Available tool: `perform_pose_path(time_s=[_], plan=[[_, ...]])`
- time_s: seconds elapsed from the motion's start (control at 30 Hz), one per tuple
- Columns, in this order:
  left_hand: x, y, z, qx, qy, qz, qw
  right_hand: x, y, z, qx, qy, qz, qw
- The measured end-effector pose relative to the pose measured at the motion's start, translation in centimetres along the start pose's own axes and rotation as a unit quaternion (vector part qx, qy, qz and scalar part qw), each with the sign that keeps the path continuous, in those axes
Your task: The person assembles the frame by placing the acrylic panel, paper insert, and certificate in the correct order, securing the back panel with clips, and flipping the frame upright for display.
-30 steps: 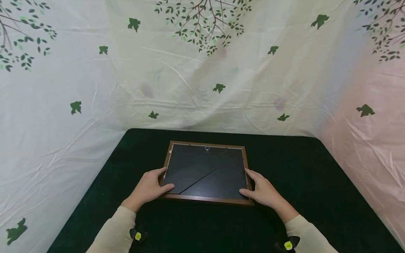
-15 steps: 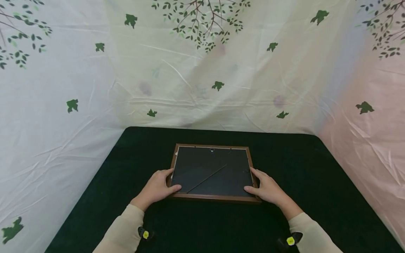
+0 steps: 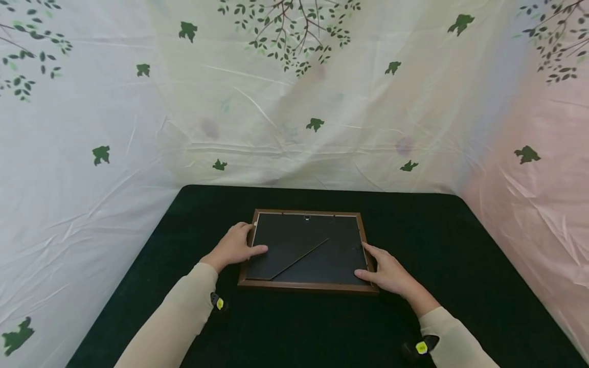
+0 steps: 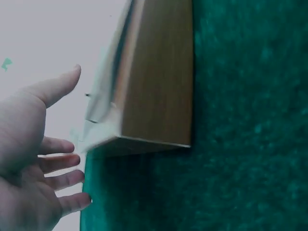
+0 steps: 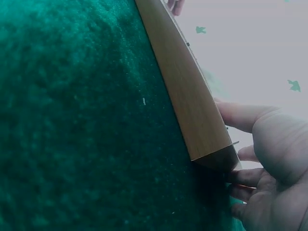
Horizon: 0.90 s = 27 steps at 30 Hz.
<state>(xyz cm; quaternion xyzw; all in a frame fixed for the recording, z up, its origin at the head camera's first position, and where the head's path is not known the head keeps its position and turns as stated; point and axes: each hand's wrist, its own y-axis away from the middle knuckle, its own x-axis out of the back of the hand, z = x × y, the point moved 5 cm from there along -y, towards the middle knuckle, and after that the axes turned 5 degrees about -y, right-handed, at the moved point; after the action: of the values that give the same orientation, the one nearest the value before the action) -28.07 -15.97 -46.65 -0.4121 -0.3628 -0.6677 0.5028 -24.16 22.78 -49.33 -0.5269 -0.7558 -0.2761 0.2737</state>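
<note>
Near the desk's far edge [image 3: 317,196], we needed our right hand [image 3: 385,270] gripping the frame [image 3: 299,235] steadily, left hand [image 3: 233,247] seemingly loose-fingered.

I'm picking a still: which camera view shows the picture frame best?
The head view: it shows the picture frame nearly whole, dark backing board included. The left and right wrist views each catch mainly one wooden side and a corner.

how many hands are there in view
2: the left hand at the left side of the frame, and the right hand at its right side, near the close corner. Some fingers are partly hidden.
</note>
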Motion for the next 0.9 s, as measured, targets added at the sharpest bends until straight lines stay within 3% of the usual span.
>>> perform_pose_path(time_s=[0.2,0.53,0.77,0.9], plan=[[-1.0,-1.3,-0.5,-0.002,0.002,0.001,1.0000,-0.2,0.1,0.5,0.007,-0.006,-0.004,1.000],[-1.5,-1.4,-0.5,0.014,0.028,-0.001,0.9995,1.2,-0.6,0.9,-0.009,-0.007,0.000,1.000],[-1.6,-1.3,-0.5,0.030,0.045,-0.029,0.9981,4.2,-4.4,2.0,0.040,-0.002,0.034,0.999],[-1.6,-1.3,-0.3,0.022,0.037,-0.034,0.9985,5.1,-6.8,3.0,0.040,0.008,0.057,0.998]])
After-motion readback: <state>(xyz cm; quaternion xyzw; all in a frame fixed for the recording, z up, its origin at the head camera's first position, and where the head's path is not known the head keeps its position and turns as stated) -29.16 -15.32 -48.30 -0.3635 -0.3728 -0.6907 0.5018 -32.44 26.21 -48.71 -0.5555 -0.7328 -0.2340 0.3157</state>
